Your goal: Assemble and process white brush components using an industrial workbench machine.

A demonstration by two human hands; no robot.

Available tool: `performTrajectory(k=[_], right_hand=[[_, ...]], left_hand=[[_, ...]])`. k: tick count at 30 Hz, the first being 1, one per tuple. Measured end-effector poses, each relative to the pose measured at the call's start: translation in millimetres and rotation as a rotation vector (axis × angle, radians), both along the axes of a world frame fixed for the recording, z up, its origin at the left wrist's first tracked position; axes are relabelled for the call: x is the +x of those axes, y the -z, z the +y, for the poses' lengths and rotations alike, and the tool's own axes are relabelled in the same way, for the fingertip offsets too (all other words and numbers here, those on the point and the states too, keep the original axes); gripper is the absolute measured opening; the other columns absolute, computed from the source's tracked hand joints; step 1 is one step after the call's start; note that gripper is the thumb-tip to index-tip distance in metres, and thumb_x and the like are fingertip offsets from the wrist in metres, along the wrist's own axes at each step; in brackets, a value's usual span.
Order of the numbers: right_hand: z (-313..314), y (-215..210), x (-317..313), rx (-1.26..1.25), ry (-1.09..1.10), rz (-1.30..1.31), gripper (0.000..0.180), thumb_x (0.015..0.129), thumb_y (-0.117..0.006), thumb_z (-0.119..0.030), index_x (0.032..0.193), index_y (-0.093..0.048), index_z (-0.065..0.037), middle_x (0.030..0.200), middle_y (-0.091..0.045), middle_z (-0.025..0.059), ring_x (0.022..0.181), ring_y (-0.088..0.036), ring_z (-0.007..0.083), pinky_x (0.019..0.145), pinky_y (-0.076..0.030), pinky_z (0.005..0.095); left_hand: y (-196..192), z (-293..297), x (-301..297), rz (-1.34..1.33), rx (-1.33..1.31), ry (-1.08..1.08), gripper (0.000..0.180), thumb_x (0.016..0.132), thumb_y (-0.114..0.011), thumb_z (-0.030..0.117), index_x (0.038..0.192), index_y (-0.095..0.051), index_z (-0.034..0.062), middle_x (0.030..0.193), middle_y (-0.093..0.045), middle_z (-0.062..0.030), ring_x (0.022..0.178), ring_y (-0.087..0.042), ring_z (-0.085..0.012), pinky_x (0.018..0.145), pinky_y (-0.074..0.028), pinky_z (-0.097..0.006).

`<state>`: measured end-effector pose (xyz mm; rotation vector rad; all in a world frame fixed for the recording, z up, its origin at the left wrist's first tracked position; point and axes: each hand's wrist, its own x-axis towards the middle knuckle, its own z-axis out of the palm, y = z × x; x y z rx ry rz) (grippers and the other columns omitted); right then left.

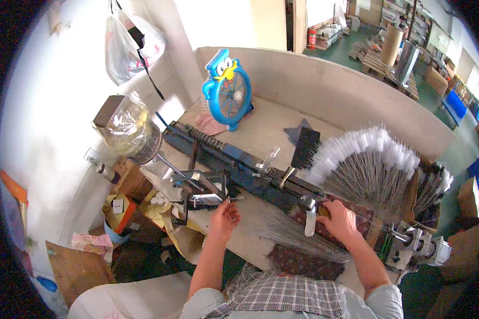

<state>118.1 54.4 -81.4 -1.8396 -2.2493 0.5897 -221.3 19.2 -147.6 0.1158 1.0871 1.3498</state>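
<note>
My left hand (226, 217) has its fingers curled together at the front of a small black metal fixture (199, 186). A thin rod (237, 199) juts out just above the fingertips; what they pinch, if anything, is too small to make out. Beside a crank handle with a white grip (310, 222), my right hand (339, 219) is closed over a yellowish-brown piece (323, 211), mostly hidden by the fingers. Loose thin wires (292, 231) lie on the bench between my forearms. A long dark machine rail (239, 162) runs diagonally behind both hands.
White-tipped wire brushes (372, 165) fan out at the right, behind a motor unit (420, 247). A blue duck-shaped fan (229, 93) stands at the back. On the left are a plastic-wrapped lamp (130, 130) and cardboard boxes (133, 181). A low panel (324, 87) borders the bench.
</note>
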Motion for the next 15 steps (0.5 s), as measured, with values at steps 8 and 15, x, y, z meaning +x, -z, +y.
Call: performTrajectory(k=[8,15], right_hand=[[-5,0,6,-0.015,0.030,-0.025,0.041,0.070,-0.070,-0.037,0.094,-0.059,-0.005,0.093,-0.059,0.0123,0.089,-0.058,0.0313,0.073,-0.046,0.0411],[-4,16,15,0.065,-0.108,0.040,0.036,0.073,-0.067,-0.035,0.090,-0.060,-0.004,0.088,-0.059,0.0133,0.085,-0.058,0.0328,0.071,-0.047,0.0423]], left_hand=[[-18,-55,-5,0.431,-0.065,-0.453,0.042,0.082,-0.065,0.026,0.111,-0.045,0.0034,0.091,-0.057,-0.0086,0.075,-0.058,-0.0166,0.065,-0.048,-0.030],[-5,-49,-26,0.523,-0.023,-0.448,0.043,0.082,-0.065,0.022,0.116,-0.042,0.0079,0.103,-0.057,-0.0100,0.079,-0.060,-0.0226,0.061,-0.047,-0.030]])
